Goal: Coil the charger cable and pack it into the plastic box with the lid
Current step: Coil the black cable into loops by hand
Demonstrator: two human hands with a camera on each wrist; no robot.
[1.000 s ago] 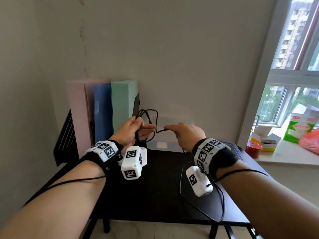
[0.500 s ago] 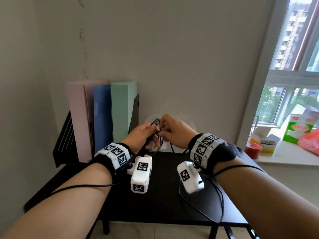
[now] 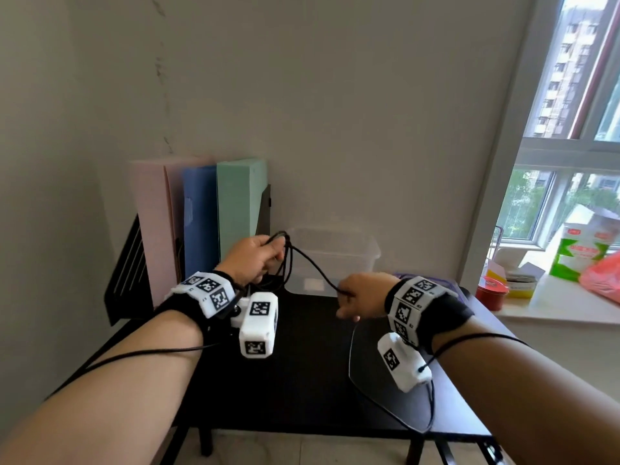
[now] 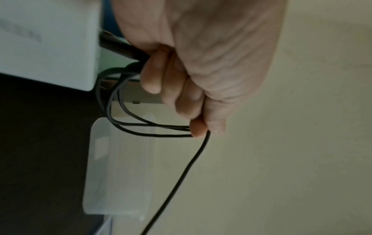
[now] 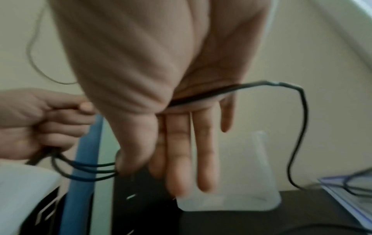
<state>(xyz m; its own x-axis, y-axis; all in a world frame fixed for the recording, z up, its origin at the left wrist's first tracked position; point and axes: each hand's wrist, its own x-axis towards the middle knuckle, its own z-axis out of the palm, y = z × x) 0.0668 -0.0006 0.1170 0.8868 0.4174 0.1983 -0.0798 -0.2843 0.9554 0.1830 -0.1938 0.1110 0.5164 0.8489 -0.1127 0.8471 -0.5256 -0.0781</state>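
Observation:
The black charger cable (image 3: pixel 312 266) hangs in several loops from my left hand (image 3: pixel 258 260), which grips the bundle above the table's back left. One strand runs down and right to my right hand (image 3: pixel 352 297), whose thumb pinches it against the straight fingers. In the left wrist view the loops (image 4: pixel 141 127) dangle from my curled fingers (image 4: pixel 181 101) over the clear plastic box (image 4: pixel 120 174). The right wrist view shows the cable (image 5: pixel 300 127) crossing the palm and trailing right. The box (image 3: pixel 335 256) stands open against the wall. Its clear lid (image 3: pixel 372 391) lies flat at the front right.
Pink, blue and green folders (image 3: pixel 201 223) stand in a black rack at the back left of the black table (image 3: pixel 302 380). A bluish pad (image 3: pixel 446 283) lies at the table's back right. The window sill (image 3: pixel 553 307) holds a red tin and cartons.
My hands were together at the coil; my right hand has since slid right and down along a strand, drawing it out. My left hand still holds the loops.

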